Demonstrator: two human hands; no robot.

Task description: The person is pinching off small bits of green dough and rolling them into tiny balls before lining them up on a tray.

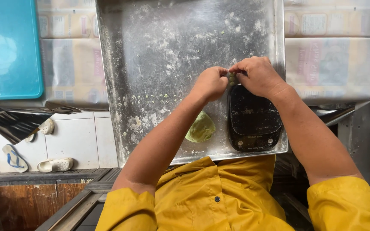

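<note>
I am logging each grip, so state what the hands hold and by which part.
The left hand and right hand pinch a small piece of green dough between their fingertips, above the black scale. Which part of it they grip is hidden.

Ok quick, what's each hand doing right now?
Left hand: closed, pinching the small green dough piece.
Right hand: closed, pinching the same piece.

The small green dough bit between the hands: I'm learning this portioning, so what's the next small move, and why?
Probably lower the small green dough piece onto the black scale. Both the left hand and right hand pinch it just above the scale's far edge, the scale's platform is bare, and the larger green dough lump lies beside it.
</note>
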